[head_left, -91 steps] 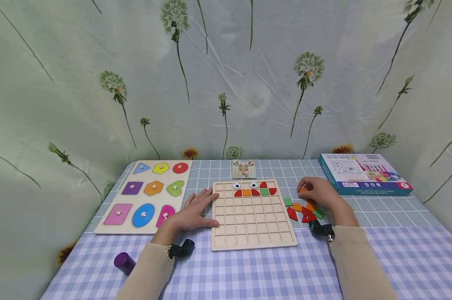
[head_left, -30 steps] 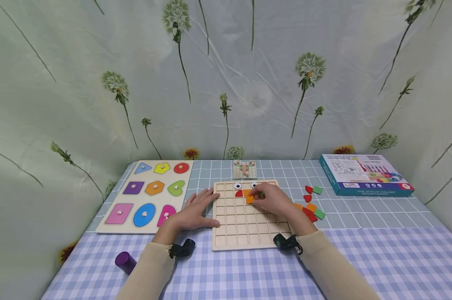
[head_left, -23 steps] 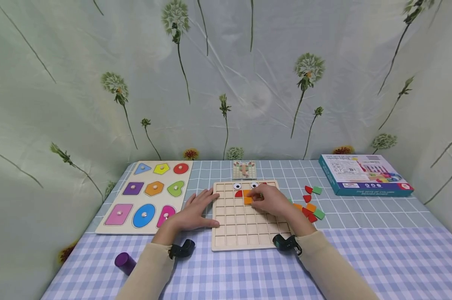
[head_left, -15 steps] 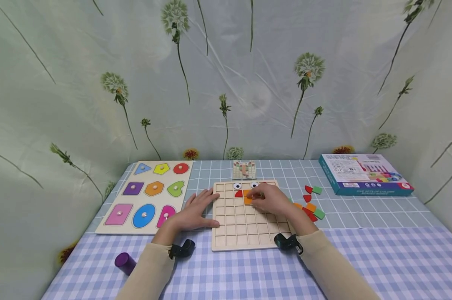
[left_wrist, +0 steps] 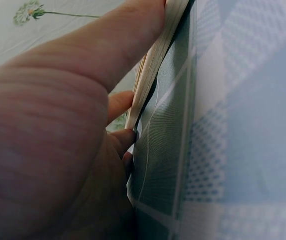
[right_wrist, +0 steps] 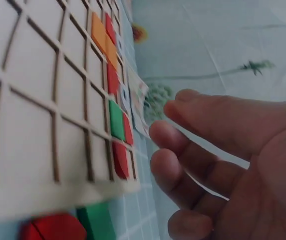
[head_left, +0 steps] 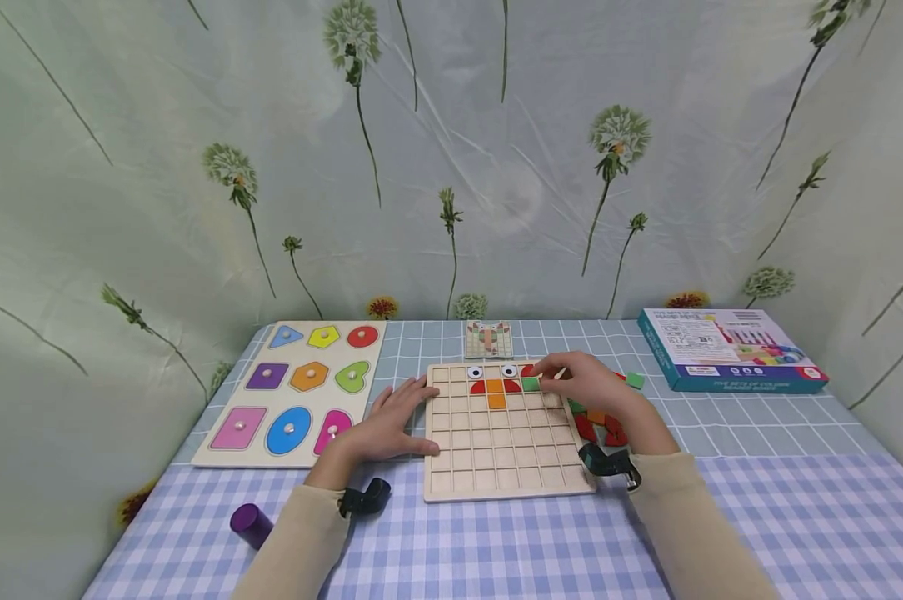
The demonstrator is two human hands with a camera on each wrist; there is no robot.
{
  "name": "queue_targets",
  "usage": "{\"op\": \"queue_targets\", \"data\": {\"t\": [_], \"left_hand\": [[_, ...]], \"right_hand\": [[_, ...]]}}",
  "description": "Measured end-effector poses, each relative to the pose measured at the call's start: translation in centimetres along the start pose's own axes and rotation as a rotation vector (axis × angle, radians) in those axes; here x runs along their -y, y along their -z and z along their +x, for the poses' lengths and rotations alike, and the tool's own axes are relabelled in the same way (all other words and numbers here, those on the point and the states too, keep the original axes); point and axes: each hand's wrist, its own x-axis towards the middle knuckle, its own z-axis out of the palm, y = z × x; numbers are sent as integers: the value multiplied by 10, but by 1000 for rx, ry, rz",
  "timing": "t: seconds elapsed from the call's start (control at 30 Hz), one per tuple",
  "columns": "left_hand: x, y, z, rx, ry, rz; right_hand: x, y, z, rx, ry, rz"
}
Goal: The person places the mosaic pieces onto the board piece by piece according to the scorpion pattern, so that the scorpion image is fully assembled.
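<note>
My left hand (head_left: 391,425) rests with spread fingers at the left edge of a wooden grid board (head_left: 489,458); in the left wrist view the thumb (left_wrist: 98,45) touches its side. Over the board's upper right corner is my right hand (head_left: 590,387). The right wrist view shows its fingers loosely bent with nothing between them. On the board lie two eye tiles (head_left: 475,372), red quarter-round pieces (head_left: 477,387), a green square (head_left: 530,384) and two orange squares, the lower one (head_left: 497,401) directly beneath the other. My right hand partly hides red pieces at the corner.
Loose red, orange and green pieces (head_left: 585,427) lie right of the board, partly under my right forearm. A pattern card (head_left: 489,339) lies behind it. A shape peg puzzle (head_left: 294,353) and purple cylinder (head_left: 251,525) are left; a cardboard box (head_left: 732,346) is back right.
My right hand carried an orange square from the loose pieces to the board, set it below the first orange square, let go and moved right. My left hand stayed put.
</note>
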Motion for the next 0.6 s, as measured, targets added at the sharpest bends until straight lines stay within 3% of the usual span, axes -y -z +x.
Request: {"op": "queue_targets", "data": {"t": [0.17,0.6], "left_hand": [[0,-1,1,-6,-1,2],[0,-1,1,-7,2,12]], "right_hand": [[-12,12,-6,7,-29,-24],[-37,29,-17,249,-14,-47]]}}
